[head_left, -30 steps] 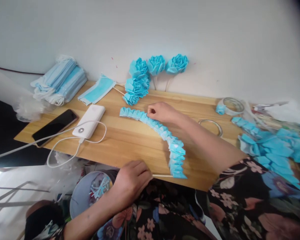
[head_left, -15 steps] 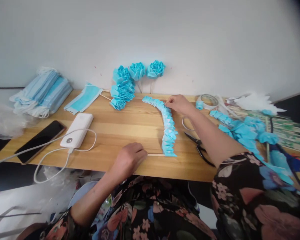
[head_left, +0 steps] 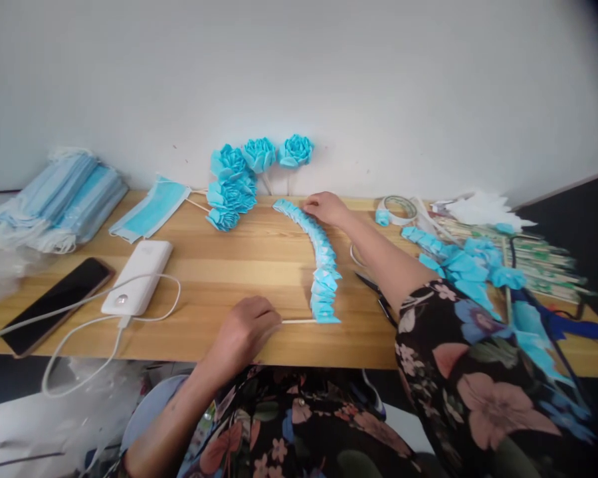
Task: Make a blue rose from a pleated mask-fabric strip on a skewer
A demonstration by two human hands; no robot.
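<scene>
My left hand is closed around a thin pale stick near the table's front edge. The stick's right end meets the lower end of a pleated blue strip, which curves up and to the left across the wood. At the strip's upper part, my right hand has its fingers pinched together at the right edge; whether the fingertips grip the strip or only touch it is hard to make out. Behind the strip, several blue rose-like flowers on thin sticks lie and lean against the wall.
Left of me are a stack of face masks, a single mask, a phone and a white power bank with a cable. To the right lie scissors, a tape roll and crumpled blue pieces.
The whole view has shifted, so things appear farther left and slightly lower. My right hand has slid a little along the strip toward its upper end. My left hand keeps the stick.
</scene>
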